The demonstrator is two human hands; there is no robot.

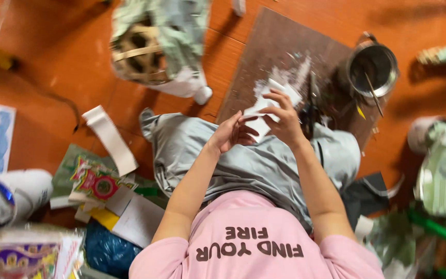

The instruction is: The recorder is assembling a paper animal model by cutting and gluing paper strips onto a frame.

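Observation:
I sit on an orange tiled floor, in a pink shirt and grey trousers. My left hand point(232, 133) and my right hand point(284, 116) meet above my knees and both pinch a small piece of white paper point(270, 103). The left fingers grip its lower edge; the right fingers curl over its top. The paper hangs over the near edge of a brown board point(274, 46) smeared with white paste.
A metal pot point(372, 67) with a stick in it stands right of the board. A woven frame wrapped in paper point(156, 46) lies ahead left. A white paper strip point(110, 138), colourful printed sheets point(96, 181) and bags lie at left; green-patterned paper items point(442, 175) at right.

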